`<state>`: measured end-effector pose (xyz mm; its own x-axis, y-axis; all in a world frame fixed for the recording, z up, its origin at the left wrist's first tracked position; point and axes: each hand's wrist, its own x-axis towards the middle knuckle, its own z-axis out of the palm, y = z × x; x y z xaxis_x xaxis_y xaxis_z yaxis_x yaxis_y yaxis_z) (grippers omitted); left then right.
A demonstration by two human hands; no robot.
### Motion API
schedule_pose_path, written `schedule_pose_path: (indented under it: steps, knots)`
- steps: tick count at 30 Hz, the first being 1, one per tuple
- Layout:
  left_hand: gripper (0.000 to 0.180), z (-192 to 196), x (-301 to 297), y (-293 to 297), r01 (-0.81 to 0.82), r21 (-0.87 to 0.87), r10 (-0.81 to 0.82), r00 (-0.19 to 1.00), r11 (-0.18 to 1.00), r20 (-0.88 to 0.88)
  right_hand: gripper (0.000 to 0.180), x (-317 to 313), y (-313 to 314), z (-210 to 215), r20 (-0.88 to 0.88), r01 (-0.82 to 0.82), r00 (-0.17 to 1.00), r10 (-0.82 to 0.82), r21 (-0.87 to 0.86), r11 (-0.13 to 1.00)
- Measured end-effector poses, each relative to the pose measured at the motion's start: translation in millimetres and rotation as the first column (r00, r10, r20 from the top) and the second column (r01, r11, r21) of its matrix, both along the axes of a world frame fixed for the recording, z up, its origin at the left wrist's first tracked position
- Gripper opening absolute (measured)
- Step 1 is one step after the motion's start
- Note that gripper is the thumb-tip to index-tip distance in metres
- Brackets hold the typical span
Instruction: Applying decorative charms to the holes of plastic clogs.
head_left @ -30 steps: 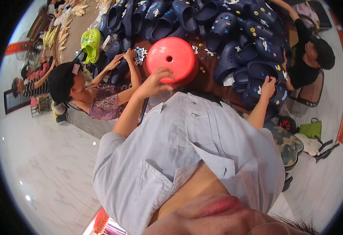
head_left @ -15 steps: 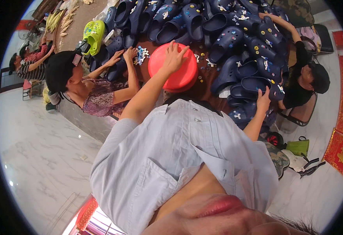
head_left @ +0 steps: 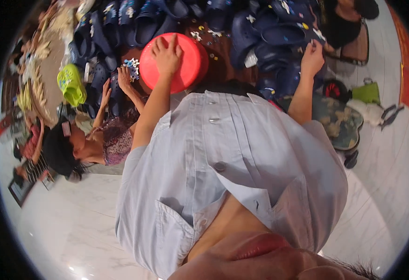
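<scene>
My left hand (head_left: 167,55) lies flat, fingers spread, on top of a round red plastic tub (head_left: 186,65) that sits upside down on the table. My right hand (head_left: 312,58) reaches to the pile of dark blue clogs (head_left: 270,37), its fingers curled on the edge of one clog. My pale blue buttoned shirt (head_left: 223,158) fills the middle of the view and hides the near table edge.
A seated person in a patterned top (head_left: 116,140) works at my left, their hands (head_left: 125,77) among small white and blue charms. A lime green clog (head_left: 71,84) lies beyond them. Another person in black (head_left: 344,23) sits at the far right. A camouflage-patterned stool (head_left: 340,121) and green bag (head_left: 367,92) stand on the white floor.
The view has swung closer over the table. My left hand slid from the tub's rim onto its top. My right hand's fingers have curled on a clog.
</scene>
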<state>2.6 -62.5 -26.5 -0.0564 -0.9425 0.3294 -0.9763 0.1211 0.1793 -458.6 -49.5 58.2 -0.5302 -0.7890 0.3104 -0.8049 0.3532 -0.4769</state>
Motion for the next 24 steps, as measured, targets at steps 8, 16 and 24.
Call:
schedule_pose_path:
  steps: [8,16,24]
  knots:
    - [0.046,-4,3,0,0.019,0.039,-0.021,0.999,0.999,0.042,0.025,6,112,-131,0.544,0.338,0.812,-0.210,-0.145,0.930]
    - [0.048,-7,11,-1,0.060,0.024,-0.061,0.997,0.998,0.053,0.019,71,240,-230,0.804,0.217,0.410,-0.430,0.373,0.902]
    - [0.050,-2,22,-2,0.031,0.036,-0.036,0.989,0.999,0.141,0.014,122,316,-284,0.660,-0.043,0.731,-0.173,0.297,0.954]
